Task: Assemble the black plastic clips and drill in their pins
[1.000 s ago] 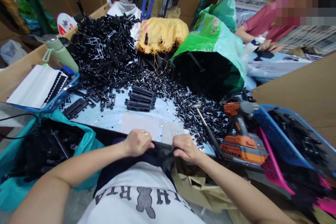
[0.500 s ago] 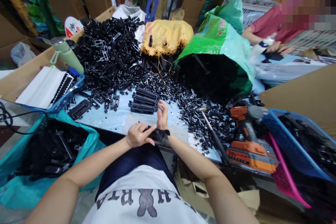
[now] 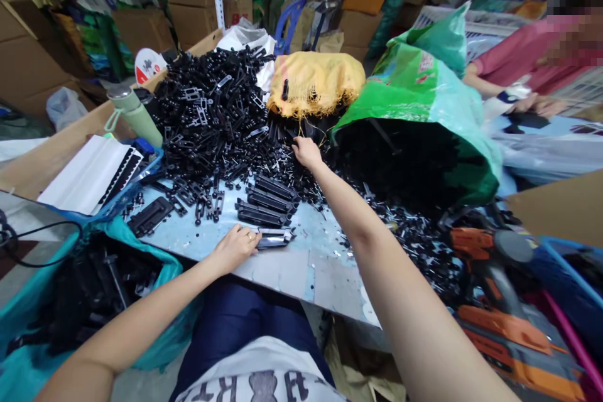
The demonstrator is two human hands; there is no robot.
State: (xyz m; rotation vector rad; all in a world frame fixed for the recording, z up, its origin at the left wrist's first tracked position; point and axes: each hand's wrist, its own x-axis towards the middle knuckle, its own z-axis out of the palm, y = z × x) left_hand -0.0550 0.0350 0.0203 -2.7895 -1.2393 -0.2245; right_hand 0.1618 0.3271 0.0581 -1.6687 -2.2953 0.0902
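Note:
My left hand [image 3: 238, 248] is closed on the end of a long black plastic part [image 3: 276, 239] lying flat near the table's front edge. Just behind it, several similar black parts [image 3: 266, 207] lie side by side. My right hand [image 3: 307, 153] is stretched far forward, at the mouth of the yellow woven sack [image 3: 318, 78], where black pieces spill out. Its fingers curl downward among them; what they grip, if anything, is hidden. Small screws and black bits [image 3: 282, 160] are scattered around that hand.
A heap of black clips [image 3: 207, 107] rises at back left. A green sack [image 3: 424, 81] opens toward me. An orange power drill [image 3: 509, 326] lies at right, beside a blue basket [image 3: 565, 264]. A teal bag [image 3: 164, 276] stands at left. A co-worker's arm [image 3: 475, 81] shows at far right.
My hands were together over the table edge with a dark part between them. Now they are apart: the left rests on a part on the table, the right has reached forward to the yellow sack.

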